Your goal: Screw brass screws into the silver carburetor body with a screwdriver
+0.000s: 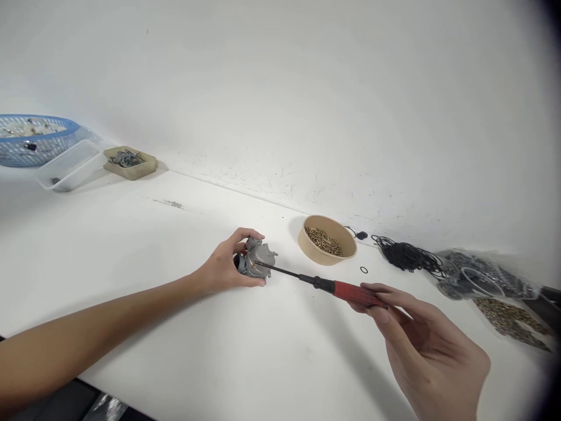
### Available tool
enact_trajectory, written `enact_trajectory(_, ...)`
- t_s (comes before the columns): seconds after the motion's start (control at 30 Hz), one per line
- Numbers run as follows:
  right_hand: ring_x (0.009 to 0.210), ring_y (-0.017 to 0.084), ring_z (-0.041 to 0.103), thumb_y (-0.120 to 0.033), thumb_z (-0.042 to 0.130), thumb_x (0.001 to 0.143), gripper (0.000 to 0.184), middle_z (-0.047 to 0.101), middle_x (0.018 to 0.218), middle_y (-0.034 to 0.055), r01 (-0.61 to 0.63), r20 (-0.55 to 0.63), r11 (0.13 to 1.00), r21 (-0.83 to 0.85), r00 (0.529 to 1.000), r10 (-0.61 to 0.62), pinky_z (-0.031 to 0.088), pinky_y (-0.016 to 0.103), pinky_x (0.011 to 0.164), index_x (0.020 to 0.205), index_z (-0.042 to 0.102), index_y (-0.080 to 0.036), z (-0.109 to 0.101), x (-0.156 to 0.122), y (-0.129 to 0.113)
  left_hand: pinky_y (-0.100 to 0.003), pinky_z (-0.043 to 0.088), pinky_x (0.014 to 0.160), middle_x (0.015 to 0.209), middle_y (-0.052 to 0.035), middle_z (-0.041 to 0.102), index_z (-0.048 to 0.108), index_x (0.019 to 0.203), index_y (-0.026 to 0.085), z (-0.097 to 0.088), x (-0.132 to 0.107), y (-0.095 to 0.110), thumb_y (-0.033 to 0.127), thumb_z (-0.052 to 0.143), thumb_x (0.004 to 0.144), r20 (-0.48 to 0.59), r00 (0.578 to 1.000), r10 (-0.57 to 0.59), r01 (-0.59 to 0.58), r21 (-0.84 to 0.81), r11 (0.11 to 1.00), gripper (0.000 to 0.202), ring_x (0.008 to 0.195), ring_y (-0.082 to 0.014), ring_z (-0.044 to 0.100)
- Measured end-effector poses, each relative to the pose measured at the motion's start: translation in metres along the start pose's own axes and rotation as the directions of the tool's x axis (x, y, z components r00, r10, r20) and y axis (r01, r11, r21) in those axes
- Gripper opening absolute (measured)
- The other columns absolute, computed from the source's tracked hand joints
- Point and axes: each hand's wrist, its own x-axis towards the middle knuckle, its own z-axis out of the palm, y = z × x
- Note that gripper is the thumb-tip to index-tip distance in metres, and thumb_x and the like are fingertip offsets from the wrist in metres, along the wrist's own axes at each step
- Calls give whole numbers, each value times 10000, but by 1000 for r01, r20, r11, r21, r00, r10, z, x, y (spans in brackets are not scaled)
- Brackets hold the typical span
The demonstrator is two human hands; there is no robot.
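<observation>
My left hand (225, 263) is closed around a grey metal carburetor (262, 257), holding it at the middle of the white table. In my right hand (421, 333) is a screwdriver (357, 294) with a red handle, gripped near its back end by thumb and fingers. Its dark shaft runs left, and the tip meets the carburetor's body, where a small brass-coloured part shows. Whether the tip sits in a slot is too small to tell.
Right of the carburetor stands a tan bowl (307, 248) of small brass parts. A black O-ring (363, 269), black rings in a bundle (405, 257) and plastic bags (486, 280) lie further right. At the left are a blue basket (52, 143), a clear tray (72, 166) and a beige tray (135, 171).
</observation>
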Motion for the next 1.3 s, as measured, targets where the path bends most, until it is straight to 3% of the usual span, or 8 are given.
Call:
enact_trajectory(0.2, 899, 235, 726, -244, 757, 837, 124, 730, 1002, 68, -16, 21, 1000, -17, 1000, 17, 674, 395, 811, 955, 740, -209, 0, 0, -2, -293, 564, 784, 1432, -117, 430, 436, 1153, 269, 2, -1, -1, 204, 899, 650, -6, 999, 51, -52, -78, 996, 687, 1123, -252, 644)
enact_trajectory(0.93, 800, 193, 726, -245, 757, 840, 119, 731, 1018, 59, -19, 26, 1000, -14, 999, 19, 667, 344, 790, 958, 751, -230, 1, 0, 1, -304, 560, 789, 1415, -110, 419, 415, 1180, 285, 2, 1, -5, 252, 901, 666, 16, 998, 62, -61, -35, 998, 709, 1092, -241, 655)
enact_trajectory(1.3, 840, 221, 743, -262, 754, 839, 110, 733, 1027, 65, -29, 23, 999, -40, 999, 30, 665, 358, 815, 942, 746, -223, 1, -1, 0, -319, 549, 826, 1406, -102, 426, 423, 1181, 287, 2, 0, -1, 235, 899, 664, 18, 999, 50, -48, -59, 997, 705, 1133, -259, 645)
